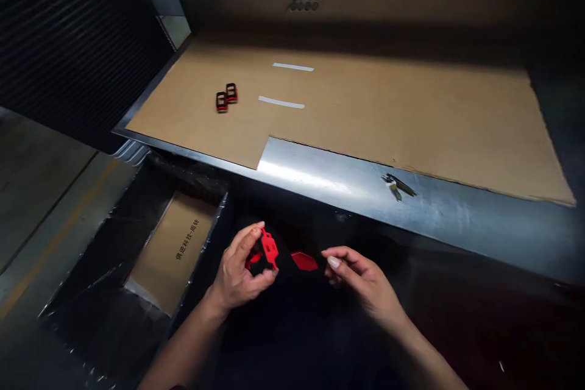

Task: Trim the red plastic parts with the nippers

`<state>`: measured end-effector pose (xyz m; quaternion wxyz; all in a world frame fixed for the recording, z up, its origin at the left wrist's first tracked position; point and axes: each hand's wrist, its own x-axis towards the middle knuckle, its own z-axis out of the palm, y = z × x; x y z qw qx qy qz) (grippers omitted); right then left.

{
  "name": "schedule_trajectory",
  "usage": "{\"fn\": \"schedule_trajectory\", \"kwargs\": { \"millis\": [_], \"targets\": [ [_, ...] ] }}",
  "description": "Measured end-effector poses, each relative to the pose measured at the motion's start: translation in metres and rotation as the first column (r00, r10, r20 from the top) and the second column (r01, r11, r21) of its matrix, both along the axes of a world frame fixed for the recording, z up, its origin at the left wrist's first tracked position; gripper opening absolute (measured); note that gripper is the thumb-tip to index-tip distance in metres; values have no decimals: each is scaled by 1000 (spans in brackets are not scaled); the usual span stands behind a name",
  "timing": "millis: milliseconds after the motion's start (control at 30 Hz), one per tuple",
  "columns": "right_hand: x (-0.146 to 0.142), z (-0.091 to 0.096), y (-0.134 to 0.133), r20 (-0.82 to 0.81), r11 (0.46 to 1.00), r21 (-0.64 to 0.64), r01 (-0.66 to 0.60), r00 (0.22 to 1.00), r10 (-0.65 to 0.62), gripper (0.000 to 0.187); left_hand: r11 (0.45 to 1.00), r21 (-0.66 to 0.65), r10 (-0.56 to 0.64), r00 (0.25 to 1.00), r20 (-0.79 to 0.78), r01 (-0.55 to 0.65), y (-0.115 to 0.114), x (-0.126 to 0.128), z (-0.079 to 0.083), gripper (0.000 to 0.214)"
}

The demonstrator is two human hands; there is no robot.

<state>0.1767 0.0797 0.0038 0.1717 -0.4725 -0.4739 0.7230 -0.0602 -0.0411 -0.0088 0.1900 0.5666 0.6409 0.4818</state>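
Our left hand (240, 271), fingers pinching one red-and-black part (268, 250), our right hand (365, 280), fingers slightly spread beside one red piece (304, 261), two more parts (226, 97) on cardboard (365, 116) atop the worktop (365, 201), one box (171, 250) to our left

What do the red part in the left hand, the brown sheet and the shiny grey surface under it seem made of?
The red part in the left hand looks like moulded plastic, with crisp edges; painted metal stays possible. The brown sheet looks like cardboard: matte, with a rough edge. The grey surface looks like steel, from its streaked glare.
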Motion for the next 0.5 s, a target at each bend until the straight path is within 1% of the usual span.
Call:
{"fn": "schedule_trajectory", "kwargs": {
  "millis": [33,67,100,133,167,200,233,267,300,333,400,433,500],
  "targets": [
    [1,1,4,65,996,86,6,998,-11,40,990,-57,133,989,59,-129,0,-18,-4,77],
    [1,2,10,135,982,190,2,991,-28,39,950,-153,292,947,134,-271,0,-38,-10,73],
    [2,4,16,204,951,309,-14,978,-52,36,872,-299,459,860,222,-388,2,-60,-17,72],
    [1,6,24,266,897,441,-40,960,-88,33,813,-373,551,798,245,-447,4,-83,-27,71],
    [0,8,34,318,817,572,-74,938,-138,30,766,-420,614,749,251,-487,6,-107,-37,66],
    [-1,10,44,354,717,689,-107,913,-203,27,712,-476,672,698,247,-516,9,-129,-49,58],
    [-4,10,56,377,615,775,-143,886,-269,24,654,-537,721,652,232,-532,11,-150,-61,50],
    [-7,10,68,393,526,832,-177,858,-332,23,593,-595,764,612,204,-542,13,-168,-73,43],
    [-11,8,81,410,463,861,-211,826,-387,21,534,-648,797,581,169,-544,14,-184,-85,38],
    [-15,6,92,427,423,875,-237,790,-441,18,474,-696,820,558,127,-539,13,-196,-97,36],
    [-23,0,110,456,390,880,-272,718,-527,12,368,-777,838,545,39,-511,11,-212,-120,34],
    [-26,-4,115,462,379,881,-283,686,-562,10,323,-811,832,555,-3,-488,10,-216,-132,34],
    [-30,-10,121,466,360,884,-299,643,-608,9,245,-865,798,598,-77,-438,8,-216,-155,34]
  ]
}}
